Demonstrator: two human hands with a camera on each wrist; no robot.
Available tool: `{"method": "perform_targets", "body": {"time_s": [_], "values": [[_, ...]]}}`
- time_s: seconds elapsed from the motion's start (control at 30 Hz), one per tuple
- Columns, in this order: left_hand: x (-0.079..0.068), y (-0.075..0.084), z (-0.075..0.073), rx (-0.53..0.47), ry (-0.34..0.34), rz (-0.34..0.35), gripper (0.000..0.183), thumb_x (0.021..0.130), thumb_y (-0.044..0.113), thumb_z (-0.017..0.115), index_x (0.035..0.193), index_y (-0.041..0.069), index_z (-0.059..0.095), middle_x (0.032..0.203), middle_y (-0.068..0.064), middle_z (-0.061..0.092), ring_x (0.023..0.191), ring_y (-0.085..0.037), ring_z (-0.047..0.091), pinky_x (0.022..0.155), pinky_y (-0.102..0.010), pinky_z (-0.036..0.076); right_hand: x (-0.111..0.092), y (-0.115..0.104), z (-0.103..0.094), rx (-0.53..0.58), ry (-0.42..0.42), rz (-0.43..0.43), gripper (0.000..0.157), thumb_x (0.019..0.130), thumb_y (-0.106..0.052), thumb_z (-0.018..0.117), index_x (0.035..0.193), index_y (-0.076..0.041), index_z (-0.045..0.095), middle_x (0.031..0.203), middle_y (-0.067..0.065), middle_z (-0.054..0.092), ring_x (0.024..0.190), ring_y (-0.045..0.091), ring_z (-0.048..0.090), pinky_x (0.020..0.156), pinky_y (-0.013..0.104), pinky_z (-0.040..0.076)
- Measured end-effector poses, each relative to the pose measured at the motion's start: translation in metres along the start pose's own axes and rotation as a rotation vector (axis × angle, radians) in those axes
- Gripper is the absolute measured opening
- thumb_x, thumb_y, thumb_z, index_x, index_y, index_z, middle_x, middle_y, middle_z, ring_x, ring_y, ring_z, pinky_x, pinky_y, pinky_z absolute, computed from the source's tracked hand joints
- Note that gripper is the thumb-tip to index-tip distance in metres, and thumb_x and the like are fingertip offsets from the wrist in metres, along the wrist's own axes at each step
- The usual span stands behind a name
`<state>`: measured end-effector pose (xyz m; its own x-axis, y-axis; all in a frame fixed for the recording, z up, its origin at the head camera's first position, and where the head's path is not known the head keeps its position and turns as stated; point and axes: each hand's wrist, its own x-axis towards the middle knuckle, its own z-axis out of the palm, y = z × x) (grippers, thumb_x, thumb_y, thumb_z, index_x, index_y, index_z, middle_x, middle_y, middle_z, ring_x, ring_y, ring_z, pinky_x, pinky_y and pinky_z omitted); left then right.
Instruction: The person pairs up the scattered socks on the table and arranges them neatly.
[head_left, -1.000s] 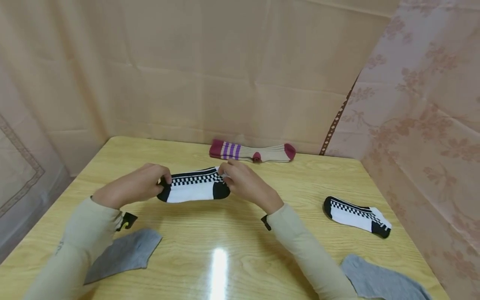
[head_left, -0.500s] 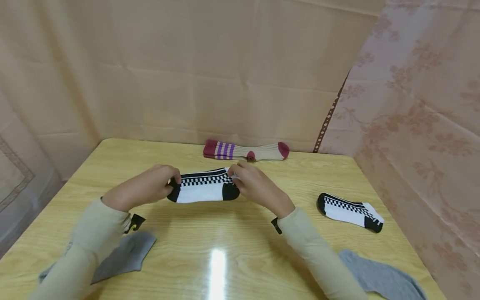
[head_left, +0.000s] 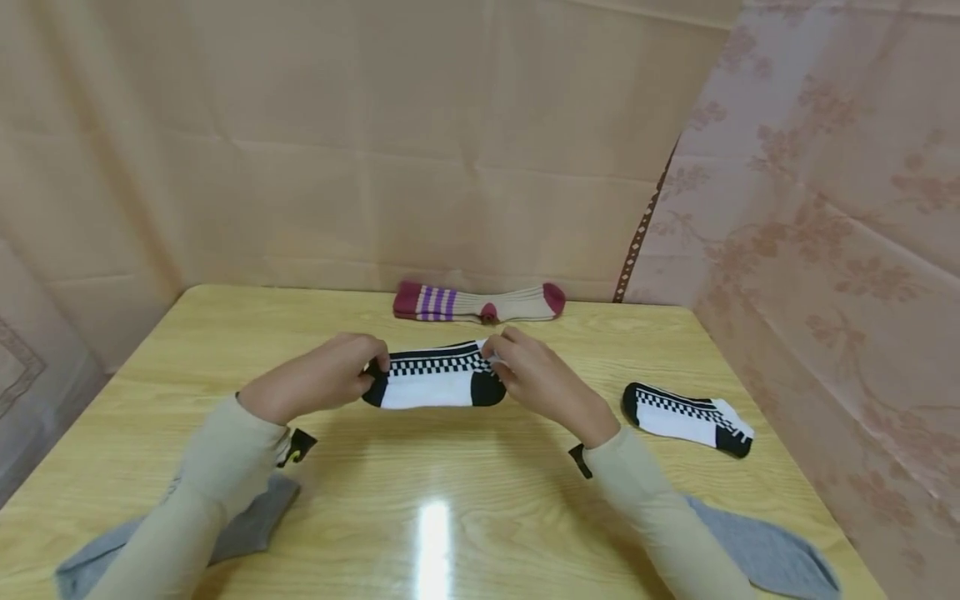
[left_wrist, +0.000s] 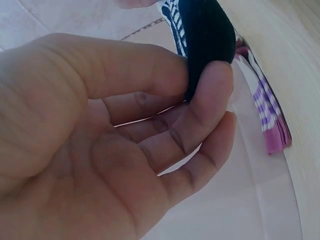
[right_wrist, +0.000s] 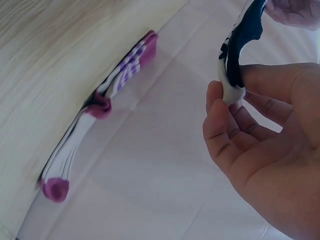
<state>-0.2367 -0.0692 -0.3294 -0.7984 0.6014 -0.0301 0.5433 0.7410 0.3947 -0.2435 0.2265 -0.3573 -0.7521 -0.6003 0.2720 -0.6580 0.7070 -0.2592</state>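
Between my two hands a white sock (head_left: 429,389) with black toe, black heel and a checkered band is stretched out level above the table. My left hand (head_left: 330,377) pinches its black toe end; in the left wrist view thumb and fingers (left_wrist: 212,95) meet on the dark fabric (left_wrist: 207,40). The right hand (head_left: 543,379) pinches the cuff end near the heel, and the right wrist view shows the sock's edge (right_wrist: 232,90) between thumb and fingertips. A matching checkered sock (head_left: 686,417) lies flat on the table to the right.
At the table's back edge lies a pair of beige socks (head_left: 480,304) with maroon ends and purple stripes. One grey sock (head_left: 251,521) is partly under my left forearm, another grey sock (head_left: 772,550) near the right forearm. Curtains hang behind the wooden table (head_left: 510,492).
Both hands, still pinching the checkered sock, have shifted right in the head view, while the things on the table have slid slightly left as the view turned.
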Motion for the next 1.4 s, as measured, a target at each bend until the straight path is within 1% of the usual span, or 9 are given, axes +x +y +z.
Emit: {"method": "perform_targets", "body": {"time_s": [0.13, 0.4, 0.57, 0.67, 0.8, 0.9, 1.1, 1.27, 1.4], "values": [[0.008, 0.007, 0.003, -0.006, -0.009, 0.009, 0.023, 0.085, -0.015, 0.058, 0.104, -0.007, 0.068, 0.107, -0.019, 0.069, 0.094, -0.024, 0.064, 0.076, -0.034, 0.058, -0.006, 0.005, -0.004, -0.005, -0.007, 0.036, 0.02, 0.093, 0.003, 0.064, 0.11, -0.005, 0.067, 0.1, 0.005, 0.06, 0.085, 0.015, 0.058, 0.075, 0.026, 0.055], [0.022, 0.016, 0.012, 0.018, -0.013, 0.064, 0.023, 0.084, -0.015, 0.059, 0.102, -0.006, 0.069, 0.104, -0.018, 0.069, 0.095, -0.025, 0.065, 0.079, -0.036, 0.058, -0.022, 0.014, -0.01, -0.013, 0.002, 0.041, 0.02, 0.091, 0.004, 0.065, 0.11, -0.004, 0.068, 0.101, 0.005, 0.062, 0.083, 0.015, 0.058, 0.075, 0.028, 0.055], [0.031, 0.022, 0.018, 0.018, -0.047, 0.089, 0.021, 0.084, -0.014, 0.06, 0.101, -0.006, 0.069, 0.101, -0.015, 0.07, 0.09, -0.02, 0.063, 0.077, -0.033, 0.057, -0.034, 0.019, -0.013, -0.033, 0.006, 0.046, 0.021, 0.09, 0.005, 0.066, 0.109, -0.004, 0.068, 0.101, 0.006, 0.062, 0.083, 0.015, 0.06, 0.072, 0.027, 0.055], [0.034, 0.026, 0.022, 0.025, -0.064, 0.091, 0.02, 0.085, -0.013, 0.06, 0.101, -0.005, 0.069, 0.101, -0.015, 0.069, 0.088, -0.019, 0.062, 0.076, -0.032, 0.057, -0.041, 0.021, -0.014, -0.033, -0.006, 0.062, 0.021, 0.091, 0.004, 0.066, 0.109, -0.005, 0.068, 0.101, 0.005, 0.062, 0.082, 0.014, 0.06, 0.071, 0.026, 0.055], [0.039, 0.033, 0.029, 0.031, -0.079, 0.096, 0.019, 0.086, -0.012, 0.06, 0.101, -0.005, 0.069, 0.102, -0.015, 0.069, 0.09, -0.02, 0.062, 0.077, -0.032, 0.057, -0.05, 0.025, -0.014, -0.03, -0.019, 0.082, 0.02, 0.091, 0.004, 0.066, 0.109, -0.005, 0.068, 0.1, 0.005, 0.062, 0.079, 0.013, 0.058, 0.069, 0.025, 0.054], [0.044, 0.037, 0.033, 0.033, -0.106, 0.099, 0.019, 0.087, -0.011, 0.06, 0.103, -0.005, 0.069, 0.104, -0.016, 0.069, 0.094, -0.022, 0.064, 0.078, -0.031, 0.057, -0.055, 0.029, -0.013, -0.034, -0.029, 0.099, 0.021, 0.09, 0.005, 0.066, 0.108, -0.005, 0.068, 0.1, 0.005, 0.061, 0.077, 0.012, 0.057, 0.067, 0.024, 0.053], [0.05, 0.041, 0.043, 0.025, -0.152, 0.105, 0.021, 0.087, -0.011, 0.06, 0.106, -0.006, 0.069, 0.106, -0.016, 0.068, 0.1, -0.025, 0.064, 0.085, -0.035, 0.057, -0.057, 0.039, -0.006, -0.025, -0.106, 0.148, 0.022, 0.09, 0.006, 0.065, 0.109, -0.006, 0.068, 0.099, 0.004, 0.062, 0.077, 0.011, 0.056, 0.067, 0.023, 0.052], [0.053, 0.038, 0.054, -0.015, -0.172, 0.11, 0.022, 0.087, -0.012, 0.057, 0.105, -0.005, 0.068, 0.106, -0.014, 0.065, 0.102, -0.026, 0.06, 0.09, -0.04, 0.053, -0.057, 0.044, 0.0, -0.045, -0.192, 0.156, 0.024, 0.088, 0.008, 0.064, 0.106, -0.006, 0.068, 0.094, 0.003, 0.061, 0.076, 0.011, 0.055, 0.067, 0.025, 0.051], [0.056, 0.034, 0.067, -0.054, -0.203, 0.099, 0.023, 0.086, -0.013, 0.055, 0.103, -0.002, 0.067, 0.106, -0.011, 0.064, 0.102, -0.025, 0.058, 0.09, -0.04, 0.053, -0.058, 0.045, 0.007, -0.041, -0.245, 0.183, 0.024, 0.089, 0.007, 0.061, 0.107, -0.007, 0.068, 0.095, 0.002, 0.061, 0.079, 0.011, 0.056, 0.07, 0.026, 0.052]]}}
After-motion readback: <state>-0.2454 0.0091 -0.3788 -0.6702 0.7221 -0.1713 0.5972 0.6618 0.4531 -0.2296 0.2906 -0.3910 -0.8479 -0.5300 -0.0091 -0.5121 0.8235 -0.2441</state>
